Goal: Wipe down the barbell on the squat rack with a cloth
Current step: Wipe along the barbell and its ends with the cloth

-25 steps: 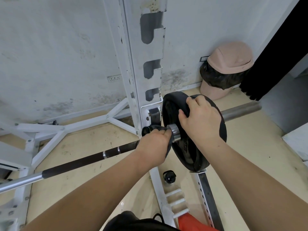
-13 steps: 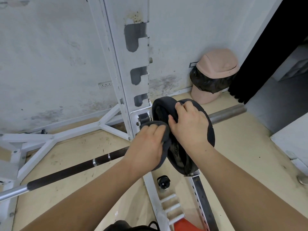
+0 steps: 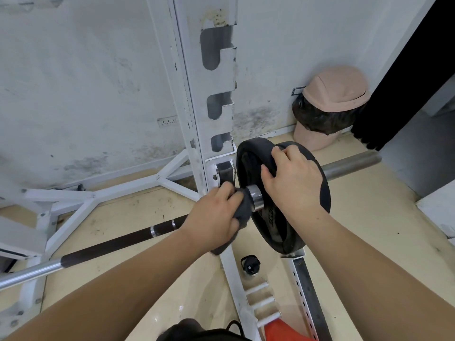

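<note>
While the right hand (image 3: 293,183) gripped the plate (image 3: 283,232), the left hand (image 3: 216,215) squeezed the cloth (image 3: 242,212) around the bar (image 3: 110,244), which ran off to its left.

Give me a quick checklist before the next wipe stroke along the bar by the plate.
1. Cloth in hand: ok, left hand is closed on it.
2. Cloth on the barbell: ok, wrapped at the collar.
3. Weight plate steadied: ok, right hand grips its rim.
4. Bar seated in the squat rack: cannot tell, the hook is hidden by the left hand.
5. Stroke path along the shaft: ok, nothing on it.
6. Bottle on the floor: ok, below the bar, apart.
</note>
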A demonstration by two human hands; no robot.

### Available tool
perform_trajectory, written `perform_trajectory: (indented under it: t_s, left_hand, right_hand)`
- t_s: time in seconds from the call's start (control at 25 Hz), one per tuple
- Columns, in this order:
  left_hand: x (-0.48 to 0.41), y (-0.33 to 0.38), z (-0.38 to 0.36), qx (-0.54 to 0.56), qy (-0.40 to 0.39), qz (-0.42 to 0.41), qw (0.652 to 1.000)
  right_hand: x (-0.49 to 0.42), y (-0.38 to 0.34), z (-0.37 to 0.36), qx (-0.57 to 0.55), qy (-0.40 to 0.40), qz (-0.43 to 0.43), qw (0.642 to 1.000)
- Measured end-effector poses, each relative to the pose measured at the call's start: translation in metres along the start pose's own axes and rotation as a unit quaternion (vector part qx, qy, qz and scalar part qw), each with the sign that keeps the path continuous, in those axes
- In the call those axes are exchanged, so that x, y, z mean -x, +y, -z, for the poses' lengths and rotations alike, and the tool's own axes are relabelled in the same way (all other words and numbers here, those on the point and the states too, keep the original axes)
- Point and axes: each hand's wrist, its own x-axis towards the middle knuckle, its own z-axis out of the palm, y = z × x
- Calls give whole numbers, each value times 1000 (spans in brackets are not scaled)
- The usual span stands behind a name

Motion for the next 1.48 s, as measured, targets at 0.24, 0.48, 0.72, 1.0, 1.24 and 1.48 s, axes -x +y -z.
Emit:
perform_trajectory:
  t_s: [0.24, 0.48, 0.72, 1.0, 1.24, 1.48]
  left_hand:
    - [-17, 2, -10, -60, -93, -11, 994]
    - [-9, -18, -4, -55, -183, -36, 981]
    - [-18, -4, -12, -71, -144, -2, 987]
    - [-12, -20, -6, -22, -147, -52, 988]
    - [-4, -17, -4, -45, -155, -18, 987]
    - [-18, -20, -3, -49, -201, -43, 977]
  right_hand:
    - [0, 0, -1, 1, 1, 0, 1000]
    - [2, 2, -2, -7, 8, -6, 1000]
    - [-1, -1, -1, -8, 1, -6, 1000]
    - [-4, -5, 2, 9, -7, 5, 1000]
    - [-4, -4, 2, 3, -5, 3, 1000]
    - [-5, -5, 0, 2, -5, 0, 1000]
